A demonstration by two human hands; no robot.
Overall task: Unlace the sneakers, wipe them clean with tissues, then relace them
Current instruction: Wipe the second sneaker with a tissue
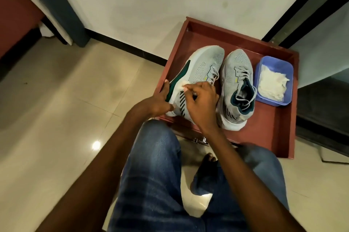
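Observation:
Two grey knit sneakers with dark green trim stand in a reddish-brown wooden tray. The left sneaker is tilted onto its side. My left hand grips its sole edge and heel. My right hand presses a small white tissue against the shoe's side, near the striped heel panel. Its grey laces still run through the eyelets just beyond my fingers. The right sneaker stands upright beside it, laces loose over the opening.
A blue plastic tub with crumpled white tissues sits in the tray's right side. The tray rests on a beige tiled floor against a white wall. My knees in blue jeans are below the tray. A dark door frame stands at right.

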